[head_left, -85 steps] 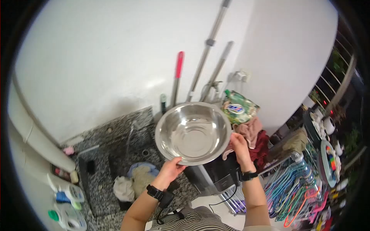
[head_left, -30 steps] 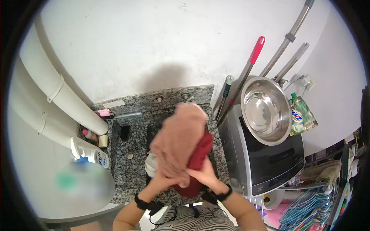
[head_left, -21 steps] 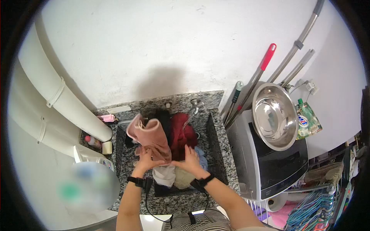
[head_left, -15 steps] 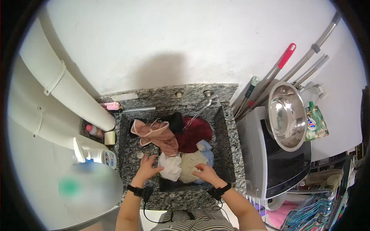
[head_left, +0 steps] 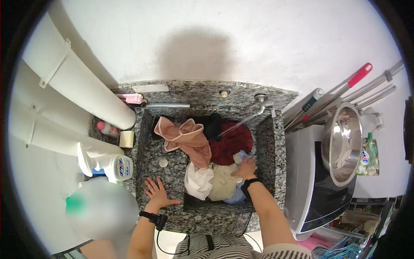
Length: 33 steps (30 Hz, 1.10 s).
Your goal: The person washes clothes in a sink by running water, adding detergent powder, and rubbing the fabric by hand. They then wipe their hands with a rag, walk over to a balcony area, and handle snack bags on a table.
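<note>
Several cloths lie in the granite sink [head_left: 278, 172]: a pink one [head_left: 189, 140] at upper left, black [head_left: 208, 125] and dark red [head_left: 233, 144] ones behind, and white [head_left: 198, 180], beige [head_left: 223, 182] and light blue [head_left: 236, 196] ones in front. My right hand [head_left: 246, 168] rests on the beige and blue cloths, fingers apart. Left of the white cloth, my left hand [head_left: 158, 194] is spread over the stone near the sink's front left, holding nothing. Water runs from the faucet [head_left: 262, 105] onto the dark cloths.
A steel basin [head_left: 343, 144] stands tilted on the washing machine [head_left: 330, 194], beside a green detergent pouch [head_left: 371, 157]. Poles lean behind. At left are a spray bottle [head_left: 108, 165], soap [head_left: 126, 139], a pink brush [head_left: 131, 98] and large pipes [head_left: 82, 82]. Hangers [head_left: 340, 248] are at lower right.
The basin went from my hands onto the washing machine. The pink and red cloths, held a second ago, now lie in the sink. My left hand moved left off them; my right moved onto the beige cloth.
</note>
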### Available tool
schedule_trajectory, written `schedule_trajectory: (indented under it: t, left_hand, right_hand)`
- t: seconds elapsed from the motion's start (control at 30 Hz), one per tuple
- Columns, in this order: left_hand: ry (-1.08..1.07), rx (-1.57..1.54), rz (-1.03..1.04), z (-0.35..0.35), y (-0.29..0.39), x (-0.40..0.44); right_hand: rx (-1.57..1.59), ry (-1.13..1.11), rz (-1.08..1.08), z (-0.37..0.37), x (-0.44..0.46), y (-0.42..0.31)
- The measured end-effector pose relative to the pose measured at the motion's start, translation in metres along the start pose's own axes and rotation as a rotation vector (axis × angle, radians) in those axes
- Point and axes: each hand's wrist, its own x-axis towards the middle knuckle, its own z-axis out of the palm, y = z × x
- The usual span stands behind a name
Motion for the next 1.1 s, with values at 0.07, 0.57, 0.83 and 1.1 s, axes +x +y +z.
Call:
schedule_trajectory:
  t: [0.07,0.57,0.83,1.1]
  left_hand:
    - [-0.007,-0.002,-0.011,0.002,-0.001,0.003]
    - [-0.058,0.067,-0.033,-0.002,0.003,0.005]
    - [0.016,0.010,0.020,0.006,-0.004,0.008]
    - [0.008,0.017,-0.011,0.005,-0.004,0.005]
  right_hand:
    - [0.038,-0.084,0.001,-0.010,0.020,0.005]
    - [0.049,0.163,-0.994,0.001,-0.041,-0.082]
    - [0.265,-0.636,-1.314,0.066,-0.074,-0.117]
    - [0.248,-0.678,-1.133,0.092,-0.053,-0.140]
